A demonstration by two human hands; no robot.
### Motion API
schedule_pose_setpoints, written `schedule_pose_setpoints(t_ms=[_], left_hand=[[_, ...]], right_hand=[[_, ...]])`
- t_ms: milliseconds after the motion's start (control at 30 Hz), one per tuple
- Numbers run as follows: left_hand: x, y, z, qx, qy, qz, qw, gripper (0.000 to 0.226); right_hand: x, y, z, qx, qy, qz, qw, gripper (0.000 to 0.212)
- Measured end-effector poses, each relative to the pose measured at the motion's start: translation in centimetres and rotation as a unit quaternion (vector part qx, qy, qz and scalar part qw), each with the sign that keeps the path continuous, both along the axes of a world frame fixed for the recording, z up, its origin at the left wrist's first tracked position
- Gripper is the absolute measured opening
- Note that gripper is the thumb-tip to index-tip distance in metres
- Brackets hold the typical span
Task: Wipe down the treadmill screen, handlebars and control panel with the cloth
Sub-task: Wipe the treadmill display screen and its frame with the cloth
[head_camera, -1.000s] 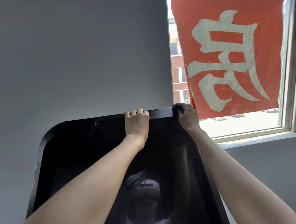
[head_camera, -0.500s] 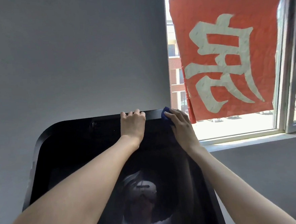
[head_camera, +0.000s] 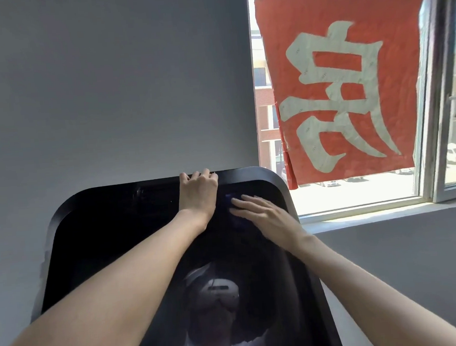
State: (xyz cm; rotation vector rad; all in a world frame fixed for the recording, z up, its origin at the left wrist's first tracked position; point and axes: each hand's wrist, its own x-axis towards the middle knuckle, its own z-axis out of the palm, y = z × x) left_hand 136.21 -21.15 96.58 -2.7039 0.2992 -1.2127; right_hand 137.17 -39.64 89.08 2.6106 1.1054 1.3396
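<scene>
Screen [head_camera: 96, 236] top edge is gripped by left hand [head_camera: 198, 195], fingers curled over rim. Blue cloth [head_camera: 233, 203] is pressed flat on glass, upper right, under right hand [head_camera: 265, 214], fingers extended, slightly spread.

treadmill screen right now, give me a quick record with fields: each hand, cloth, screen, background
left hand: fingers hooked over the screen's top edge
right hand: flat on the glass, pressing the cloth, fingers spread
cloth: blue, mostly hidden under the right hand, upper right of screen
screen: black, glossy, off, reflecting the person
background: grey wall, window with red banner
</scene>
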Motion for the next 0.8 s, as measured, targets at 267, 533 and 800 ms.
schedule_pose_setpoints(t_ms=[267, 533, 800], left_hand=[[-0.3, -0.6, 0.1, -0.004, 0.000, 0.009, 1.000, 0.032], [-0.4, -0.8, 0.2, -0.028, 0.029, 0.008, 0.999, 0.042], [-0.4, -0.7, 0.5, -0.017, 0.016, -0.006, 1.000, 0.031]], right_hand=[[-1.0, 1.9, -1.2, 0.087, 0.026, -0.024, 0.996, 0.071], [-0.5, 1.4, 3.6, 0.315, 0.035, -0.099, 0.943, 0.049], [1.9, 2.4, 7.6, 0.190, 0.150, -0.089, 0.966, 0.052]])
